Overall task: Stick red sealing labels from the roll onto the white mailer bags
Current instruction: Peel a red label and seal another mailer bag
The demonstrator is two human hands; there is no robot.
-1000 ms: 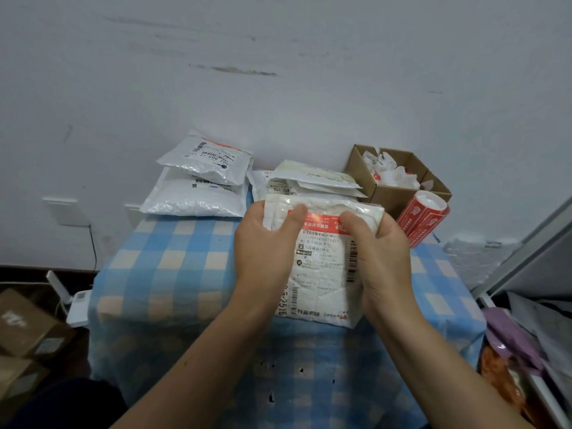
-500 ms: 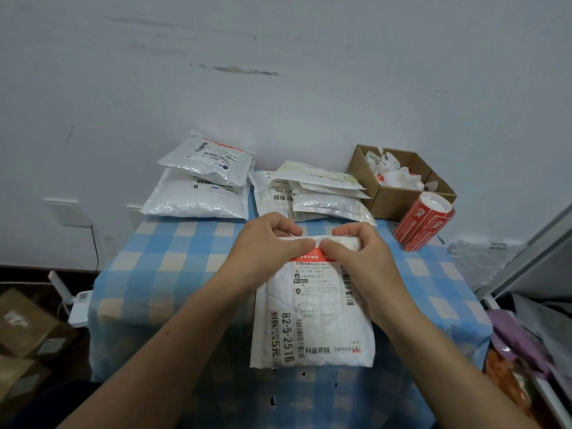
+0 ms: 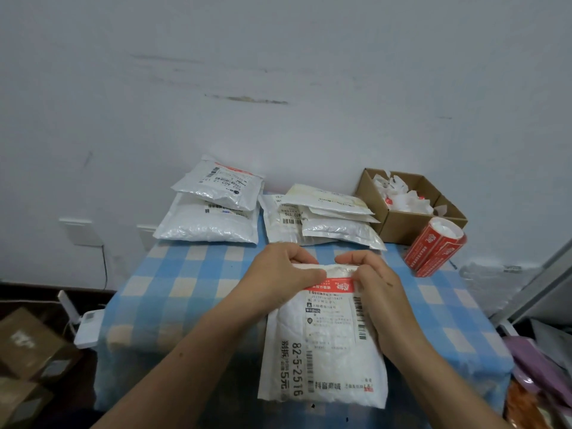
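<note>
Item: white mailer bag point(image 3: 325, 351), lying flat on the blue checked cloth point(image 3: 185, 289) at the near edge of the table, printed face up, long axis running 12 to 6. Red label point(image 3: 334, 283): across the bag's 12 o'clock end, folded over the top edge as far as can be seen. Left hand point(image 3: 278, 280): fingers curled over that top edge, thumb laid on the label's 9 o'clock end, pinching bag and label together. Right hand point(image 3: 374, 292): same hold at the 3 o'clock end, thumb on the red strip. Handling, judged: light, soft padded film, slick and crinkly. It bends readily, so it is best taken at the top edge or side seams and pressed against the table. Contents unknown. Label probably thin and tacky, prone to creasing, so smooth it from the middle outward. Label roll point(image 3: 436, 246): at 2 o'clock of the bag, on its side, apart from both hands. Cardboard box point(image 3: 399, 226) of white scraps: just behind the roll. Further bags: left stack point(image 3: 210, 218) at 11 o'clock, centre stack point(image 3: 325, 218) at 12, both near the wall.
</note>
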